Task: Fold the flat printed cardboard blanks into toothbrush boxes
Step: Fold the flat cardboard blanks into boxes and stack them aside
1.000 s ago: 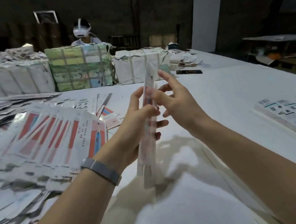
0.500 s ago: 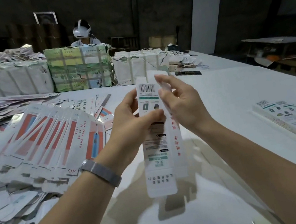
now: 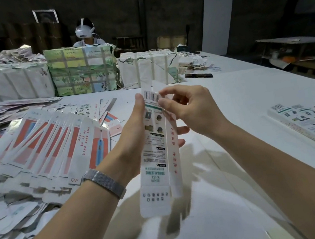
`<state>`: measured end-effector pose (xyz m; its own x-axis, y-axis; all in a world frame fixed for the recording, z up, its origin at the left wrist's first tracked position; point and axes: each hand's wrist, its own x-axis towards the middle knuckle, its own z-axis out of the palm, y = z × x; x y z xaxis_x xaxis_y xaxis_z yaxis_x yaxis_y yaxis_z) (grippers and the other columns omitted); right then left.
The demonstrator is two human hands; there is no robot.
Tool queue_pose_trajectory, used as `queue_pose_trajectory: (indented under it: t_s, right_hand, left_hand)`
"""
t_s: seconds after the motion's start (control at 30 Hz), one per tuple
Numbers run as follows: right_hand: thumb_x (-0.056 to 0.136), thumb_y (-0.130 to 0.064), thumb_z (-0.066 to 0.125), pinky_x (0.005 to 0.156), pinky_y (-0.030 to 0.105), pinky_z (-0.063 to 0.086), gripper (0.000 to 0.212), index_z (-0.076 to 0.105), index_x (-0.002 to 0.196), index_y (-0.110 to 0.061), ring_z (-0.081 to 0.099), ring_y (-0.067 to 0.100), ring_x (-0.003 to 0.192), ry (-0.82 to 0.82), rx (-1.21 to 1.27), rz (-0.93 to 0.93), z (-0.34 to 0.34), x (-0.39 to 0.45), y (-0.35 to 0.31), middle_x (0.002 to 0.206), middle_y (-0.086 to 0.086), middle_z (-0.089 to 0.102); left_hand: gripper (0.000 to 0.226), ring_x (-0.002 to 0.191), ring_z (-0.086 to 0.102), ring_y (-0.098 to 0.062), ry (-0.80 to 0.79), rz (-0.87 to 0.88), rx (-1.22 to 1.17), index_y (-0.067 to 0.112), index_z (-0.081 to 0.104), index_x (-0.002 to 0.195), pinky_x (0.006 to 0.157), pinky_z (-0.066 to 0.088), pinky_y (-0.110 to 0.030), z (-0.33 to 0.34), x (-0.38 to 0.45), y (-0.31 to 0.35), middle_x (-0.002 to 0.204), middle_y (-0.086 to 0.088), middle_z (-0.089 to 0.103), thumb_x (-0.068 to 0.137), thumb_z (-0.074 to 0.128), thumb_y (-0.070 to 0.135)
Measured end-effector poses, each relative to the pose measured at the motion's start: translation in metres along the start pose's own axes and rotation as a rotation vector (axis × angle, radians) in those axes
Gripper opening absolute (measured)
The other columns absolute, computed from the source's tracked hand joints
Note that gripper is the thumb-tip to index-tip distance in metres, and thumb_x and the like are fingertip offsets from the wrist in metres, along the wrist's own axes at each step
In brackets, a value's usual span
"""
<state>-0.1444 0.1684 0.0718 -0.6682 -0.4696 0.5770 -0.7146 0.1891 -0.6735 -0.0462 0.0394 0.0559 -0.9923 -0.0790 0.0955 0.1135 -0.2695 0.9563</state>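
Your left hand (image 3: 134, 135) grips the blank (image 3: 157, 146) upright above the desk (image 3: 232, 108); your right hand (image 3: 189, 106) pinches its top edge.

I see a second person (image 3: 85, 33) in a white headset across the white bench (image 3: 240, 94), behind strapped paper-wrapped bundles (image 3: 82, 71) lined along its far edge. A dark phone (image 3: 198, 75) lies flat past the rightmost bundle. There's a framed picture (image 3: 45, 15) on the dark wall.

A long white printed cardboard blank (image 3: 158, 150), barcode uppermost, is being held upright above the table, partly folded along its lengthwise creases.
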Motion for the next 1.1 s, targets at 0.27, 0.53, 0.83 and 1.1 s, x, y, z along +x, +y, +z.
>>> queue_pose_trajectory:
  t_s: [0.27, 0.53, 0.83, 1.1]
  right_hand:
    - [0.096, -0.022, 0.064, 0.053, 0.046, 0.054, 0.018, 0.056, 0.082, -0.014, 0.066, 0.045, 0.074, -0.107, 0.151, 0.080, -0.010, 0.006, -0.004, 0.083, 0.031, 0.064]
    - [0.099, -0.022, 0.056, 0.055, 0.020, 0.032, 0.032, 0.056, 0.067, -0.024, 0.041, 0.012, 0.064, -0.334, 0.262, 0.202, -0.042, 0.014, -0.010, 0.080, 0.006, 0.061]
    - [0.096, -0.017, 0.062, 0.061, 0.036, 0.045, 0.021, 0.052, 0.110, -0.030, 0.061, 0.039, 0.081, -0.034, 0.548, 0.098, 0.001, -0.001, -0.001, 0.093, 0.018, 0.055]
    - [0.096, -0.024, 0.054, 0.061, 0.036, 0.046, 0.012, 0.062, 0.103, -0.020, 0.056, 0.034, 0.083, -0.072, 0.609, 0.109, 0.014, -0.008, 0.000, 0.100, 0.019, 0.061]
  left_hand:
    - [0.067, 0.083, 0.073, -0.033, -0.085, -0.052, -0.017, 0.014, 0.076, 0.099, 0.065, 0.060, -0.039, 0.001, 0.000, -0.008, 0.107, -0.022, 0.071, 0.098, 0.031, 0.064]
    - [0.076, 0.078, 0.072, -0.027, -0.122, -0.011, 0.081, 0.017, 0.041, 0.136, 0.064, 0.059, -0.035, 0.003, 0.000, -0.009, 0.100, -0.013, 0.070, 0.080, 0.045, 0.069]
    - [0.065, 0.072, 0.070, -0.028, 0.023, 0.270, 0.042, 0.058, 0.030, 0.139, 0.062, 0.059, -0.040, 0.003, 0.007, -0.017, 0.090, -0.003, 0.074, 0.094, 0.062, 0.024]
    - [0.041, 0.073, 0.069, -0.030, 0.045, 0.307, 0.060, 0.040, 0.036, 0.131, 0.065, 0.060, -0.048, 0.004, 0.010, -0.018, 0.091, -0.003, 0.071, 0.101, 0.055, 0.020]
